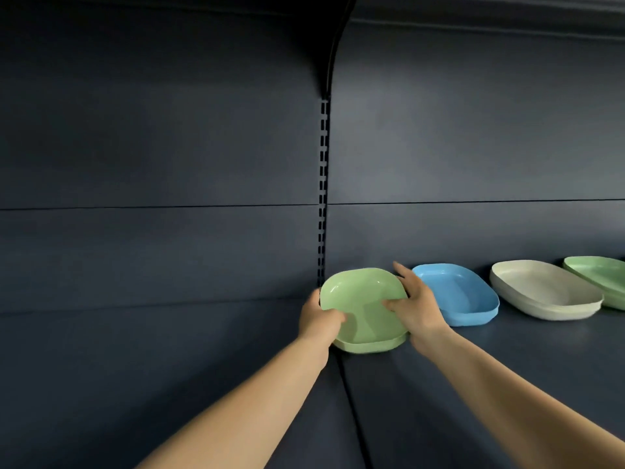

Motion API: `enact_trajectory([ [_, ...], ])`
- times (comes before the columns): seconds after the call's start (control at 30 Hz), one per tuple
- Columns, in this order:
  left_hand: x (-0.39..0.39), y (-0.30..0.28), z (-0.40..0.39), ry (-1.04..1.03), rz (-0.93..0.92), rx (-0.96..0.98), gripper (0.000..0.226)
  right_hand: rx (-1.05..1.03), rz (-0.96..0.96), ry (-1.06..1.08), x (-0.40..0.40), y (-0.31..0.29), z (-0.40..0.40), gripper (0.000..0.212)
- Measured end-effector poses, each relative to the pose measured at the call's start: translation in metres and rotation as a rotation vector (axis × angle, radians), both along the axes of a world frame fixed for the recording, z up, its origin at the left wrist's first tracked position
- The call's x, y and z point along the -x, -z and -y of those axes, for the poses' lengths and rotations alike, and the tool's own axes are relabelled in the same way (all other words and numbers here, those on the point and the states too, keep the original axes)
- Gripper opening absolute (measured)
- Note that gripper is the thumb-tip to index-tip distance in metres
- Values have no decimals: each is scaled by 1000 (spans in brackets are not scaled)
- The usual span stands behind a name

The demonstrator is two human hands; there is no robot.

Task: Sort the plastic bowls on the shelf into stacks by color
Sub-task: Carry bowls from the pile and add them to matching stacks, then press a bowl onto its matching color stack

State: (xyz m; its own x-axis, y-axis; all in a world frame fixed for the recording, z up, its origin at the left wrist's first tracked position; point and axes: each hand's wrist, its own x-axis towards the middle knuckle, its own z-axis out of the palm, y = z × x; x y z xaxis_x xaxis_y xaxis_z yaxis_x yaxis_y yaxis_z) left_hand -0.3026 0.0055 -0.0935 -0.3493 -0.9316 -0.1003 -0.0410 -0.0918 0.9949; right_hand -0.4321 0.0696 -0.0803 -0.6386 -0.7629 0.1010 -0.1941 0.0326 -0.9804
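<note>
A dark navy shelf (473, 384) carries the bowls, its deck split by a seam running front to back, with a slotted upright on the back panel behind it. Directly on it from left to right sit a green bowl (368, 346) at the seam with a second green bowl (363, 299) tilted above it, a blue bowl (456, 292) just beside, and a cream stack (544, 289). Another green bowl (598, 275) at the right edge is partly hidden behind the cream stack.

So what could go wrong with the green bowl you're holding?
The top green bowl sits tilted on the green one beneath, held by the left hand and right hand; let go crooked, it might not nest. The right hand is close to the blue bowl and could nudge it.
</note>
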Motion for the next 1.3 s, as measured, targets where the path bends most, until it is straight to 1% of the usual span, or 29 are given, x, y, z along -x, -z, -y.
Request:
enact_trajectory([
  [0.1, 19, 8, 11, -37, 14, 0, 58, -91, 29, -62, 21, 8, 16, 66],
  [0.27, 32, 16, 24, -83, -22, 25, 60, -104, 50, -154, 36, 12, 27, 69],
  [0.47, 32, 21, 27, -70, -34, 61, 75, -103, -5, -227, 40, 11, 26, 67],
  [0.77, 32, 21, 27, -21, -23, 80, 73, -119, -70, -260, 47, 9, 28, 46],
  [0.93, 30, 19, 29, 2, 1, 87, 75, -140, -80, -252, 47, 9, 29, 48],
  [1.07, 30, 20, 29, 9, 3, 81, 74, -144, -81, -254, 47, 11, 29, 55],
  [1.2, 28, 18, 31, 27, 36, 85, 72, -168, -136, -281, 46, 5, 24, 44],
  [1.3, 18, 11, 29, 51, 53, 98, 67, -192, -249, -257, 44, 0, 21, 29],
])
